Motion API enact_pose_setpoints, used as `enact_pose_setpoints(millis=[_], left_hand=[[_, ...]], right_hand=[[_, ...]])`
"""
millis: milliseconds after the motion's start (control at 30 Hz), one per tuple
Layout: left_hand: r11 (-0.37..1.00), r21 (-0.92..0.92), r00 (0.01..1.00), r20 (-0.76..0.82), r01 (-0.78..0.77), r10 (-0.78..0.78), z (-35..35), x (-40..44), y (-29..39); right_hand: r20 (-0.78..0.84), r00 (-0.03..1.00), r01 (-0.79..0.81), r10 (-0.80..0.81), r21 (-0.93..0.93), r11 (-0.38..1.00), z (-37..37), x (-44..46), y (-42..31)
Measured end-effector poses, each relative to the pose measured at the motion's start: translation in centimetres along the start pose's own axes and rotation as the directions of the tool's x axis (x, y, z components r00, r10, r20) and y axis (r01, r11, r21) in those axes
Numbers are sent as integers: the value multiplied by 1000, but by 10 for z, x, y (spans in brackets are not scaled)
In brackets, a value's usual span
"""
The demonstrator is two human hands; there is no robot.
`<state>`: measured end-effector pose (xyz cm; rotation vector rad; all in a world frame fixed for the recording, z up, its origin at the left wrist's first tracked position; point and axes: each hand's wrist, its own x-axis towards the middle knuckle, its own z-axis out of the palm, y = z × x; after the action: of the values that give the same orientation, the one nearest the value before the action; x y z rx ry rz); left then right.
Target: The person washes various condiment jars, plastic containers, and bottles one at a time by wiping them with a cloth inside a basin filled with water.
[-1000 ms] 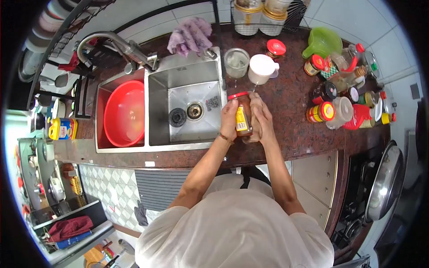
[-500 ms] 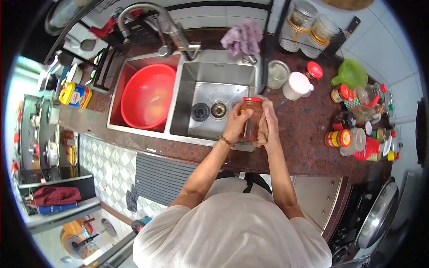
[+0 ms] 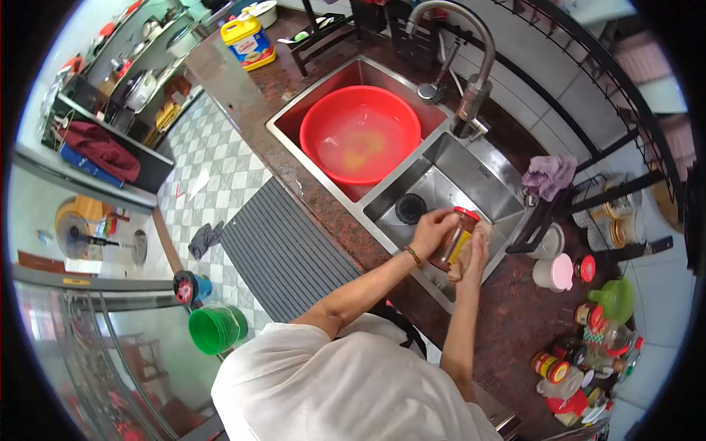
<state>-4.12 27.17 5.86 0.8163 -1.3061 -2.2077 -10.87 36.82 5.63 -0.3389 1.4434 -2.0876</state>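
Note:
A glass jar [image 3: 446, 253] with a red lid and a yellow label is held, tilted, over the front of the steel sink [image 3: 471, 195]. My left hand [image 3: 432, 231] is closed around its upper left side, with the thumb near the lid. On the other side my right hand [image 3: 476, 253] grips a beige cloth [image 3: 461, 266] and presses it against the glass. Part of the label and the fingertips behind the jar are hidden. A black drain strainer [image 3: 410, 209] lies in the basin below.
A red basin [image 3: 360, 134] with some water fills the other sink under the curved faucet [image 3: 482, 81]. A purple cloth [image 3: 550, 176] hangs by the sink corner. Several jars, a pink-lidded cup [image 3: 553, 273] and a green funnel-like container [image 3: 614, 300] crowd the right counter.
The view has swung to the left, so the sinks and counter now appear turned and a green bucket has come in. The jar has tilted, and its yellow label shows more.

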Motion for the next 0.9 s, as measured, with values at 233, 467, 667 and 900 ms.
enact_pose_setpoints(millis=[233, 467, 667, 900], left_hand=[[961, -142, 971, -61, -239, 232, -70, 27, 44], [935, -338, 994, -72, -106, 87, -195, 123, 105], [944, -329, 952, -277, 33, -130, -318, 234, 79], [971, -56, 781, -584, 233, -221, -387, 284, 0]], right_hand=[[381, 899, 392, -215, -485, 782, 108, 67, 2], [248, 958, -78, 143, -254, 964, 221, 170, 106], [363, 881, -216, 305, -265, 940, 273, 220, 202], [-255, 949, -315, 187, -723, 614, 240, 260, 295]])
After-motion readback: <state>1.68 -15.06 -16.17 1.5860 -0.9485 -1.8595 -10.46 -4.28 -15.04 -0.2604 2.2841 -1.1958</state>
